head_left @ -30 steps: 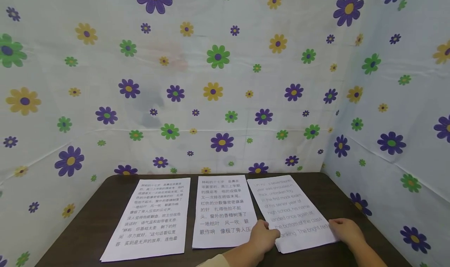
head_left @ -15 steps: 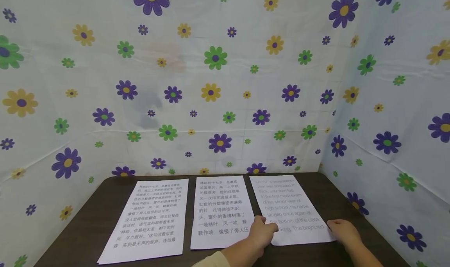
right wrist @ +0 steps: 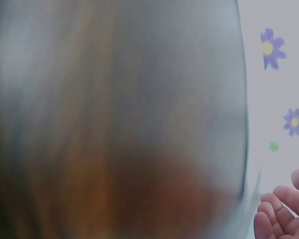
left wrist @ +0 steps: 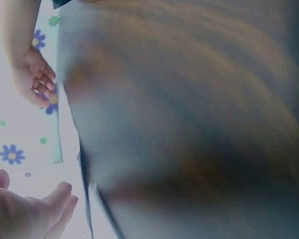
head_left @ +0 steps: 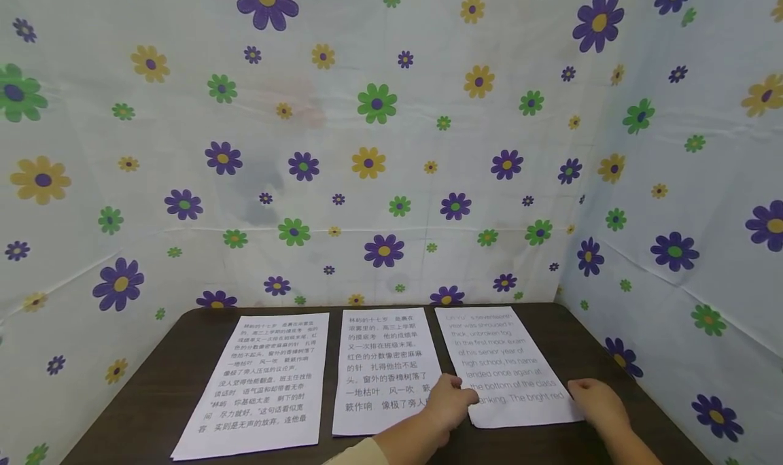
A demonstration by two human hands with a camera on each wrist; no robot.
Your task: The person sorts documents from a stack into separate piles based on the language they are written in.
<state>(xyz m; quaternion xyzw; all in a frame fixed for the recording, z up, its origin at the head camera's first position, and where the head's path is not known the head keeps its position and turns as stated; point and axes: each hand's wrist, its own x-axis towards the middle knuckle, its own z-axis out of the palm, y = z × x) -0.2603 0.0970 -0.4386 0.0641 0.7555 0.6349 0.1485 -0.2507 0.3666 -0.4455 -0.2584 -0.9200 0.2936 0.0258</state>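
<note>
In the head view a stack of printed English pages (head_left: 504,366) lies on the dark table at the right. My left hand (head_left: 445,405) is at its lower left edge and overlaps the corner of the middle stack of Chinese pages (head_left: 385,356). In the left wrist view the left hand (left wrist: 32,209) has its thumb apart from its fingers. My right hand (head_left: 599,407) is beside the lower right corner of the English pages. The right wrist view shows the right hand's fingers (right wrist: 276,214) loosely bent, the thumb standing off from them.
Another stack of Chinese pages (head_left: 263,376) lies at the left. The dark wooden table (head_left: 153,370) has rounded back corners. White flower-patterned cloth (head_left: 379,179) hangs close behind the table and along both sides.
The English pages have slid slightly away from me and now lie straighter, their near edges more even. Between half a second ago and now, my left hand has moved a little left.
</note>
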